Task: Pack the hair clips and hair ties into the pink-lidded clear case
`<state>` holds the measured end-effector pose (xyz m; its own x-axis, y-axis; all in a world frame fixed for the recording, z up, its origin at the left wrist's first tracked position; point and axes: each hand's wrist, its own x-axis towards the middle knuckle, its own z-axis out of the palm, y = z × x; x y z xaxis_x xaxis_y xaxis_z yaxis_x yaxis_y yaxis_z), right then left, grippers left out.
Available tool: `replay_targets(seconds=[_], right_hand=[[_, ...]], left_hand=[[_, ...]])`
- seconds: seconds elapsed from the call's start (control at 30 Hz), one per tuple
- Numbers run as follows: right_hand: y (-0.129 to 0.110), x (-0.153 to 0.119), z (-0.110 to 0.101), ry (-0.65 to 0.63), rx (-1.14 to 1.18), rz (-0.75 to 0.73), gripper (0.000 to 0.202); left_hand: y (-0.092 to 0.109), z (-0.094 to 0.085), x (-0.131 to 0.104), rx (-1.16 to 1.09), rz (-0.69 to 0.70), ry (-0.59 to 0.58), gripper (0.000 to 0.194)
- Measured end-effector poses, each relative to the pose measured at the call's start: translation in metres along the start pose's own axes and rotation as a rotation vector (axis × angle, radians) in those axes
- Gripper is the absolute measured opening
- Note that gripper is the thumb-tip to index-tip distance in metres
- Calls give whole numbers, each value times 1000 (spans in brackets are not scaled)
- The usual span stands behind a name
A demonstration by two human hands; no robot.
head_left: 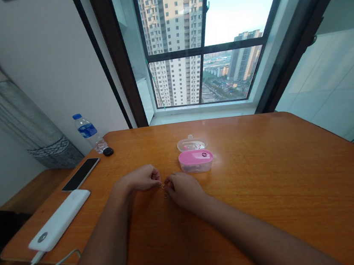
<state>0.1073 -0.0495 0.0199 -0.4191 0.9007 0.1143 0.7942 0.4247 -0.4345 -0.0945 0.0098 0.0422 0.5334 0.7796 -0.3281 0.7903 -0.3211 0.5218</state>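
Over the middle of the wooden table, my left hand (144, 178) and my right hand (186, 191) meet fingertip to fingertip. Both are closed in a pinch on thin gold-coloured loops (166, 195), which show between the fingers and just below them. The loops are too small for me to tell their exact kind. Just beyond my right hand stands a small clear plastic box with a pink lid (191, 157), a dark ring-shaped mark on its right end. Behind it lies an open clear container (192, 143) with something small and pinkish inside.
On the left of the wooden table (281, 171) lie a white power bank (60, 220) with cables, a phone (80, 174) and a small black object (108, 151). A water bottle (89, 132) stands at the left edge. A window (202, 52) is beyond the far edge.
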Motion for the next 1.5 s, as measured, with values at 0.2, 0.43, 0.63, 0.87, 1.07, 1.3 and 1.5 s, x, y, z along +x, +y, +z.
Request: replay_targets(seconds=[0.2,0.43,0.63,0.87,1.07,1.3,1.5], right_hand=[[-1,6,5,-14,12,47,16],[10,-7,-7,-5,-22,57,16],[20,-18,-11,64,92,-24,12],[23,-26,-10,10,98,-234,14],[23,-26,-13,-17,103,-216,9],[27,-27,-21,-15,132,-206,7],[41,-22,-31,-163,333,-165,6]], left_hand=[[1,0,0,11,-15,-14,24],[11,4,0,-44,-5,-50,22],[22,9,1,-56,50,-75,22],[23,10,3,-72,82,-78,22],[21,9,3,-106,99,-109,24],[19,13,7,-48,132,-67,23],[26,17,10,-85,154,-40,19]])
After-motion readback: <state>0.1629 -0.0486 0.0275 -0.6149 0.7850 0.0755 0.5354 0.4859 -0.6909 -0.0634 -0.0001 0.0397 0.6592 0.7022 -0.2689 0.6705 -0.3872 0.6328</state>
